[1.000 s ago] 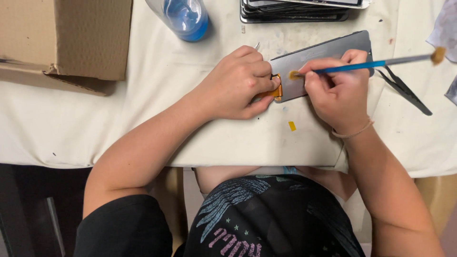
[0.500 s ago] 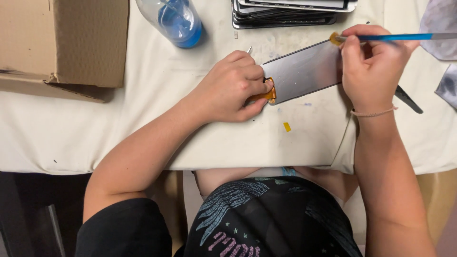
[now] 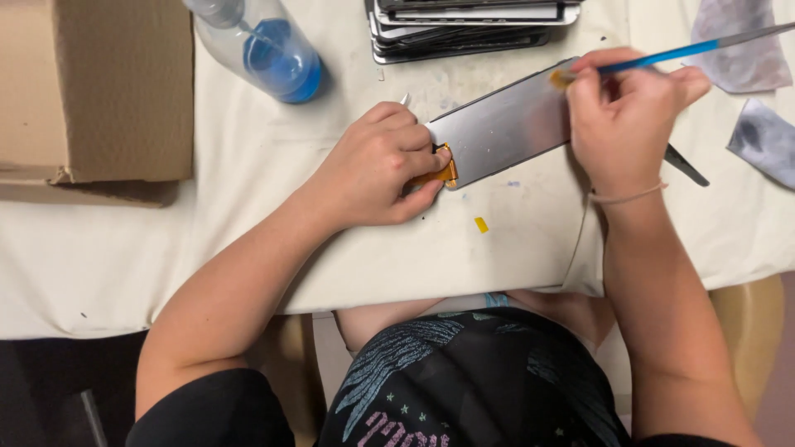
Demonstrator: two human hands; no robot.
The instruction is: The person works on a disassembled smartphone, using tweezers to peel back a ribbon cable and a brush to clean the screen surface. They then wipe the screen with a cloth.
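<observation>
Currently flat on the desk (image 3: 248, 248), tilted: grey panel (image 3: 505, 128). Left hand (image 3: 377, 165) closed over its near end, fingers pinching the orange ribbon tab (image 3: 443, 174). Right hand (image 3: 625, 116) closed around a blue-handled brush (image 3: 662, 56), bristle tip touching the panel's far corner. Beyond the panel: stack of similar panels (image 3: 464, 25). To the left: plastic bottle (image 3: 265, 50) with blue liquid, cardboard box (image 3: 91, 91). Near the panel's lower edge: small yellow scrap (image 3: 481, 224).
</observation>
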